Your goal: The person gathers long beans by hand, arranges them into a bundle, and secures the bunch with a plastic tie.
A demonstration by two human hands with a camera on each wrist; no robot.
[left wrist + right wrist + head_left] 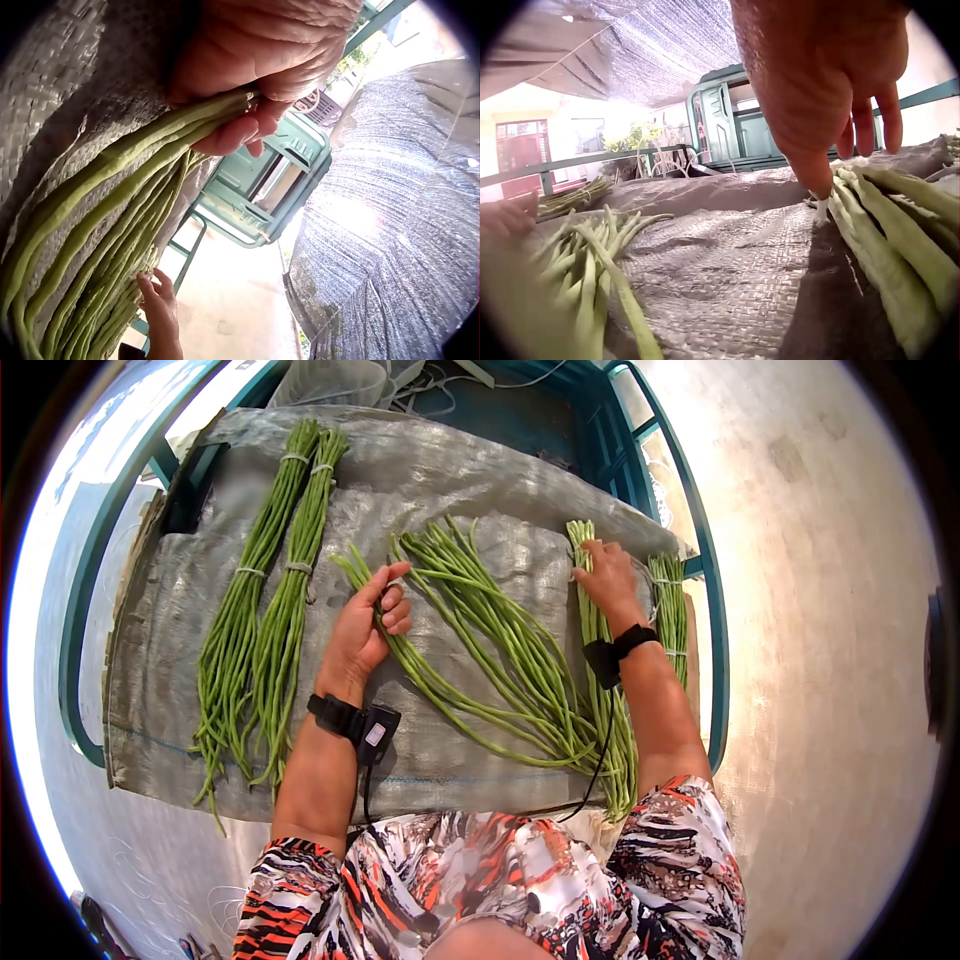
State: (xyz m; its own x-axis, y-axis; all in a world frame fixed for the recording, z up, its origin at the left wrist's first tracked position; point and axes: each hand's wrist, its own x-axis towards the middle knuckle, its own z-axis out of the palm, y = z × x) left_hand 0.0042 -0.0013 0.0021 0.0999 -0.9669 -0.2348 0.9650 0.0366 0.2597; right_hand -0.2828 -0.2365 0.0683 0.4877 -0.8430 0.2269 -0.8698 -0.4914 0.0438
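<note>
My left hand [372, 622] grips the upper ends of a few long green beans [440, 695], which curve down to the right; in the left wrist view the thumb and fingers [229, 139] pinch them. A loose spread of beans [500, 625] lies between the hands. At the right, my right hand [612, 585] rests over the top of a bean bundle [590, 622], its fingers loosely extended. In the right wrist view, that hand's thumb [810, 176] touches the bundle [885, 232] beside a white tie [821, 210].
Two tied bean bundles [285, 560] lie at the left on the grey woven sheet [400, 490]. Another tied bundle [670, 610] is beyond my right wrist. Green metal rails [708, 560] run along both sides, with a clear plastic container [330, 382] at the back.
</note>
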